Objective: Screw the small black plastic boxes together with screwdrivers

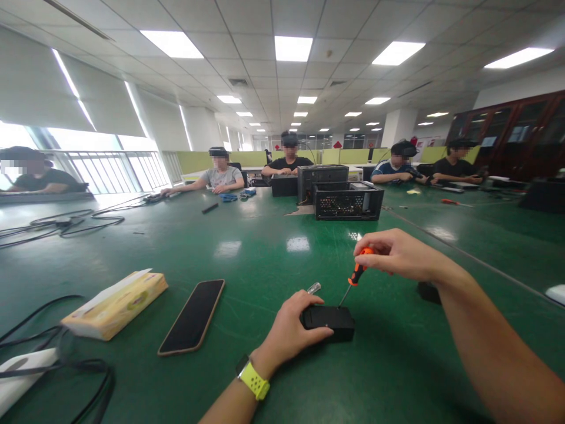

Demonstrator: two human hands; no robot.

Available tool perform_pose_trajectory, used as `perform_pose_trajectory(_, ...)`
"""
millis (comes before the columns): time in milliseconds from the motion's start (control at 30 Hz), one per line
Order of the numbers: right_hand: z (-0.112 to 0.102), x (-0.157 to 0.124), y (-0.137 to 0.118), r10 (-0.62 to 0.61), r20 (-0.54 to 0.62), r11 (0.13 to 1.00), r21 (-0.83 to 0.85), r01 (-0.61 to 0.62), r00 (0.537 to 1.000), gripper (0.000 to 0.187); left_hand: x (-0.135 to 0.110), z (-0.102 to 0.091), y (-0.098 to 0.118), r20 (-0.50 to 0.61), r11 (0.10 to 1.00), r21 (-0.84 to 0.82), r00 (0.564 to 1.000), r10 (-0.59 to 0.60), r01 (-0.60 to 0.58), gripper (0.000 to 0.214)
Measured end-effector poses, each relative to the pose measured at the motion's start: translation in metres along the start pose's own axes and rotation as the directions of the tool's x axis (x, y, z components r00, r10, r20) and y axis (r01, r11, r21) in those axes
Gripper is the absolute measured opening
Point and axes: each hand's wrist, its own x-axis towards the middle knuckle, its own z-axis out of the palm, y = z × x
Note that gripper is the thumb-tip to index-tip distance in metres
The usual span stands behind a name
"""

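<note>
A small black rectangular box (pixel 338 321) lies on the green table. My left hand (pixel 295 324) grips its left end, thumb along the near side and fingers over the far edge. In my right hand (pixel 391 253) is a screwdriver (pixel 357 274) with an orange and black handle, held by its top. Its shaft slants down to the left, and the tip meets the far part of the box's upper face. Just beyond my left fingers lies a short clear, shiny piece (pixel 313 288), whose kind I cannot make out. Behind my right wrist a dark object (pixel 429 292) is partly hidden.
Left of my hands lie a phone (pixel 193 318) and a yellow tissue pack (pixel 115 304). Black cables and a white power strip (pixel 26 377) occupy the near left. Open computer cases (pixel 348 203) stand farther back. Several people sit around the table (pixel 247 253); another screwdriver (pixel 450 202) lies far right.
</note>
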Motion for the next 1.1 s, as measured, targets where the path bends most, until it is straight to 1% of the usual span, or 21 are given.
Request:
perform_pose_trajectory(100,0.003,0.003,0.003,0.0,-0.055,0.999,-0.034,-0.002,0.998,0.033,0.0,0.0,0.001,0.003,1.0,0.0,1.0,0.007,-0.007,0.042)
perform_pose_trajectory(200,0.003,0.006,0.006,-0.026,-0.088,0.995,-0.098,0.017,0.996,0.027,0.0,-0.002,0.001,0.02,1.0,-0.001,0.999,0.026,-0.026,0.042)
perform_pose_trajectory(300,0.001,0.005,0.005,-0.027,-0.068,0.991,-0.133,0.017,0.997,0.026,0.001,-0.003,0.002,0.031,0.999,-0.001,0.999,0.038,-0.038,0.043)
perform_pose_trajectory(433,-0.002,0.0,-0.002,-0.025,-0.033,0.986,-0.164,0.019,0.999,0.027,0.0,-0.004,0.001,0.026,1.0,-0.008,1.0,0.011,-0.011,0.045)
perform_pose_trajectory(600,-0.004,-0.003,-0.005,-0.023,-0.038,0.986,-0.169,0.016,0.999,0.028,0.0,-0.002,0.0,0.019,1.0,-0.023,1.0,0.008,-0.007,0.046)
perform_pose_trajectory(733,-0.006,-0.003,-0.004,-0.017,-0.038,0.983,-0.182,0.01,0.999,0.027,0.001,-0.001,0.0,0.019,0.999,-0.039,0.999,0.034,-0.033,0.043)
perform_pose_trajectory(933,-0.005,-0.003,-0.003,-0.002,-0.032,0.986,-0.167,-0.004,0.999,0.037,0.002,-0.001,0.002,0.026,0.996,-0.08,0.998,0.05,-0.048,0.04)
perform_pose_trajectory(1100,-0.003,-0.002,-0.005,-0.026,-0.021,0.985,-0.171,0.022,0.999,0.026,0.001,0.0,0.003,0.032,0.997,-0.075,0.999,0.033,-0.03,0.038)
